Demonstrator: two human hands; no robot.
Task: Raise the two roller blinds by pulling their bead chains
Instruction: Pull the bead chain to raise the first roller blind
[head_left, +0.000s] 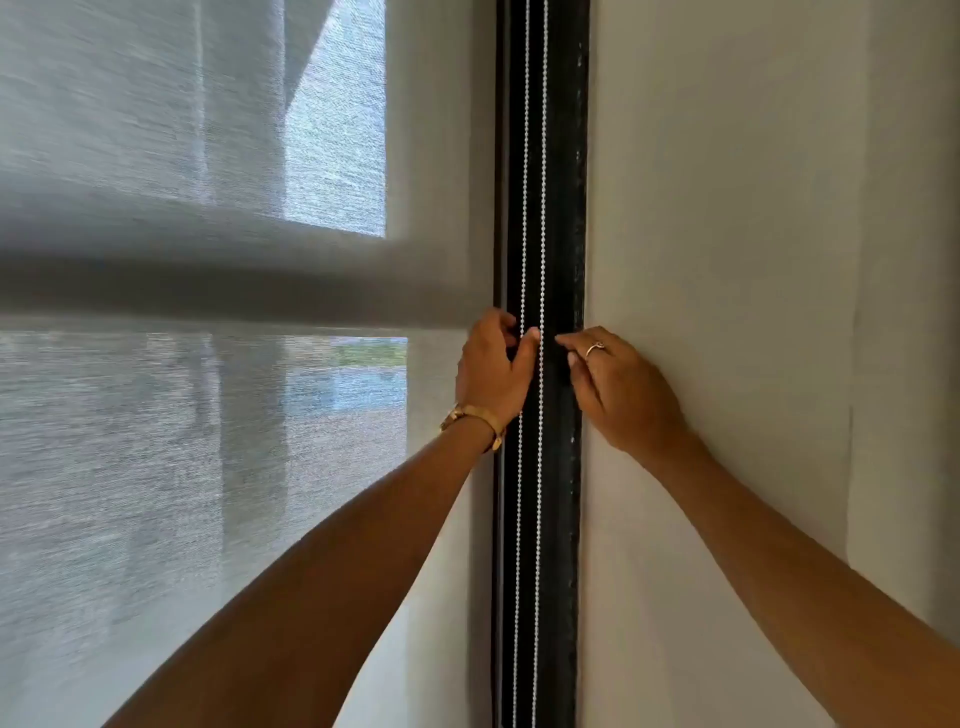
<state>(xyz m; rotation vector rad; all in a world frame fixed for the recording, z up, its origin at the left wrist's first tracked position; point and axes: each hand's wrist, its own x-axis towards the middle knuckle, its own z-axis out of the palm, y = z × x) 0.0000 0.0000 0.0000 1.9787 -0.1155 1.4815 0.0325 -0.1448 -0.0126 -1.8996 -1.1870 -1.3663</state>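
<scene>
Two white bead chain strands (543, 156) hang side by side down a black window frame (566, 208). My left hand (491, 369), with a gold bracelet on the wrist, pinches the left strand (524, 208) between thumb and fingers at mid height. My right hand (623, 389), wearing a ring, has its fingers curled together just right of the right strand, with a small gap to it. A sheer grey roller blind (208, 493) covers the window on the left. A pale opaque blind (727, 234) hangs on the right.
Behind the sheer blind a horizontal window bar (208, 286) shows as a dark band, with blurred outdoor shapes beyond. A vertical seam (852, 364) runs down the pale surface at far right.
</scene>
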